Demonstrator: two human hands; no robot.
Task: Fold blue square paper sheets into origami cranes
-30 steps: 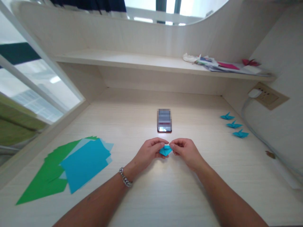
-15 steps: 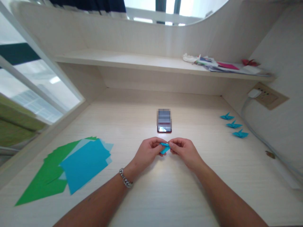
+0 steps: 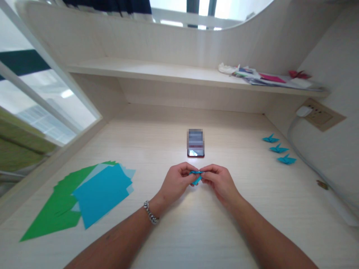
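Observation:
A small piece of folded blue paper [image 3: 197,180] is pinched between my two hands above the desk. My left hand [image 3: 179,178] is closed on its left side, thumb in front and fingers behind. On its right side my right hand [image 3: 219,178] grips it between thumb and fingertips. My fingers cover much of the paper, so its full shape is hidden. Just beyond my hands a phone [image 3: 195,143] lies flat, its screen lit. Three folded blue paper cranes, the nearest crane [image 3: 286,160] among them, stand in a row at the right.
Blue paper sheets [image 3: 103,196] lie over green sheets [image 3: 50,215] at the left of the desk. A shelf [image 3: 157,71] spans the back, with papers [image 3: 258,78] at its right end. A grey cable [image 3: 304,158] runs from the wall socket [image 3: 322,115] down the right side.
My right fingers have shifted on the folded paper, whose upper edge now looks like a thin, level strip between both hands. The whole view has moved slightly.

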